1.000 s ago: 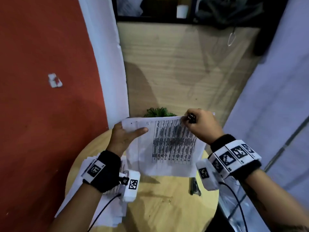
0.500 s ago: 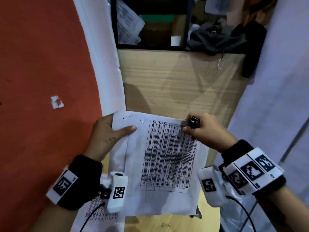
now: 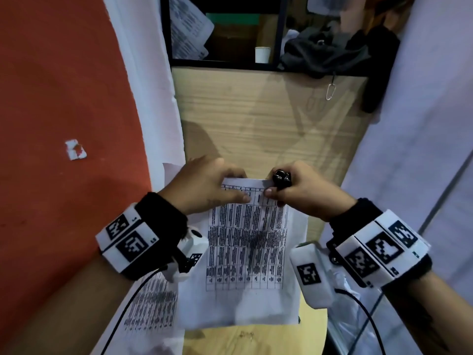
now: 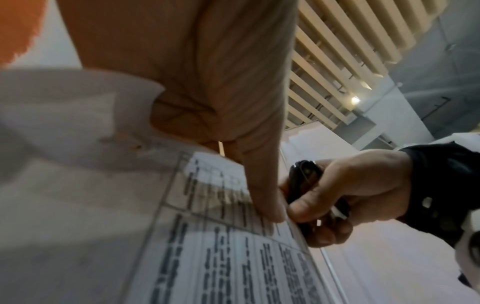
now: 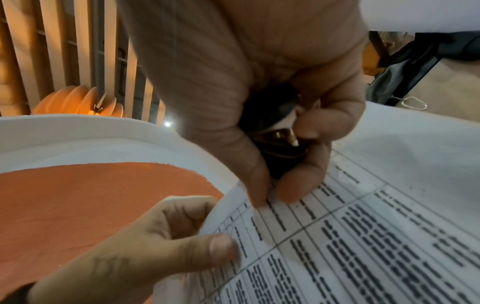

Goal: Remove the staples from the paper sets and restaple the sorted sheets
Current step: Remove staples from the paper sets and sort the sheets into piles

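Observation:
I hold the paper set [image 3: 245,247], white sheets with a printed table, upright in the air above the table. My left hand [image 3: 220,185] pinches its top edge near the middle, thumb on the printed face [image 4: 265,205]. My right hand [image 3: 286,193] grips a small black staple remover [image 3: 281,178] at the top right corner, and its thumb also presses the sheet. In the right wrist view the staple remover [image 5: 270,115] sits inside the curled fingers, right at the paper set [image 5: 363,236]. I cannot see the staple itself.
Another pile of printed sheets [image 3: 151,306] lies on the round wooden table [image 3: 256,339] at the lower left. A wooden cabinet [image 3: 256,119] stands just behind, with a paper cup [image 3: 262,54] and dark clothes [image 3: 325,55] on its shelf. An orange wall [image 3: 64,98] is to the left.
Both hands lifted the paper set higher and closer. My left hand slid from the top left corner along the top edge until it almost meets my right hand.

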A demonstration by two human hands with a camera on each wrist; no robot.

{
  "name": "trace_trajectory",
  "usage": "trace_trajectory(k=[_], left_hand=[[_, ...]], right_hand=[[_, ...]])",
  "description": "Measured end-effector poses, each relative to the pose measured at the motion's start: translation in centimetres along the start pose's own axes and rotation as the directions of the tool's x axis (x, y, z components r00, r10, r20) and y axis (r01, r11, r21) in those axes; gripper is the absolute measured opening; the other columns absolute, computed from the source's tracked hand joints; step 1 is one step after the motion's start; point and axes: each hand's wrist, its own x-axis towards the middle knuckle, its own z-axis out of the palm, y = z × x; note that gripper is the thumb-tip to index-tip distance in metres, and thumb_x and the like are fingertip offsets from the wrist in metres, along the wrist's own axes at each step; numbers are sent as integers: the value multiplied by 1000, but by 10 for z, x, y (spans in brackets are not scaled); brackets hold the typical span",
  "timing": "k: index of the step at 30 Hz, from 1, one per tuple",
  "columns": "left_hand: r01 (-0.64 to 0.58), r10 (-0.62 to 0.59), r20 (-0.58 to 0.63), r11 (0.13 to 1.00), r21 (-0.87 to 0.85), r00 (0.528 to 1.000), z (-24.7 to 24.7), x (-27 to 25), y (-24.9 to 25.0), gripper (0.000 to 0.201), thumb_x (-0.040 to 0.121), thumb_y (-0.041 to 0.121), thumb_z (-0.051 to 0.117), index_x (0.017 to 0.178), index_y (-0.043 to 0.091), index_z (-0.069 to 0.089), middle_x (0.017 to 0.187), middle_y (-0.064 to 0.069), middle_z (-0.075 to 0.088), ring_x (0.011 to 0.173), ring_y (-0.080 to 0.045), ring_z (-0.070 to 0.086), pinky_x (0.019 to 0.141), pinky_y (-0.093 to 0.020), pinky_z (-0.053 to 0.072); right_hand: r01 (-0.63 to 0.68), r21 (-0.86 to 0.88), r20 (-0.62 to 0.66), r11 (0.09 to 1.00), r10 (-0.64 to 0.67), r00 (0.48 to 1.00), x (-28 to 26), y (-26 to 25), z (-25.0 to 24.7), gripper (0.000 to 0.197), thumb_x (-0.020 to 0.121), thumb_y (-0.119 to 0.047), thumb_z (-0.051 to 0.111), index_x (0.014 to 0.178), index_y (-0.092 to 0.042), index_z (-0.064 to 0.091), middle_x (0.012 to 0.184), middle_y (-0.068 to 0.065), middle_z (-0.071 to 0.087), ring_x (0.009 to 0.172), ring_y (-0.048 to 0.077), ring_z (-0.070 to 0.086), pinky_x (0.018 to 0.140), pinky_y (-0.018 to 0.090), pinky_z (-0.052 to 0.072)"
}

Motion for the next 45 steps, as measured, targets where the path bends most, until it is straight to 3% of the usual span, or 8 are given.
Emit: trace_trajectory(k=[7,11,14,17,24,31,38,45], left_hand=[[-25,21,-18,967,-252,1000,15,10,-2,21,67,55,59,68,34,64,53,6,54,51,-2,45,51,-25,33],[-6,-4,-33,960,-279,999,15,8,-4,17,70,45,64,56,37,58,53,8,58,52,0,49,54,-23,35],[8,-23,-53,963,-269,998,15,7,-7,18,69,45,65,54,40,57,53,19,59,54,4,52,56,-20,36],[27,-42,-54,965,-261,998,15,8,-9,20,68,48,65,52,41,57,52,23,58,53,6,52,55,-19,35],[32,-41,-33,968,-249,999,12,10,-4,19,69,45,62,53,39,54,48,19,54,49,3,47,51,-20,30],[-11,8,-12,945,-326,1000,7,11,-5,18,73,44,69,67,26,69,46,18,50,46,5,42,48,-16,25],[5,3,14,850,-527,1000,10,15,-4,43,66,52,67,82,13,75,71,-24,64,66,-14,48,60,-44,40],[46,25,109,799,-600,994,5,17,-1,24,68,45,71,71,21,73,61,-4,48,62,-17,37,54,-34,27]], right_hand=[[45,79,1,996,-45,999,-1,0,1,20,79,-5,66,63,-17,60,65,10,65,63,28,65,70,53,54],[194,355,-295,914,-88,952,-10,1,-1,15,88,0,58,80,-12,58,72,5,58,55,4,55,49,12,42],[310,537,-485,785,-14,875,-17,6,-1,21,89,-5,58,74,-16,50,68,-6,53,59,2,50,54,9,40],[289,571,-415,769,-33,909,-27,10,10,24,75,-12,65,81,-23,45,80,-8,49,67,2,46,63,14,41],[333,462,-238,822,-247,940,-26,18,23,39,72,-17,64,104,-29,45,116,12,54,103,12,56,91,28,47],[557,-31,-382,830,-524,761,-26,17,20,47,68,-40,71,111,-22,62,113,5,52,108,6,48,95,14,38],[604,-62,-385,795,-577,720,-26,21,21,53,67,-30,77,112,-4,65,111,4,60,105,10,56,92,16,46],[635,-119,-299,763,-637,710,-23,22,11,48,72,-24,76,114,-5,64,113,5,62,107,14,58,94,27,48]])
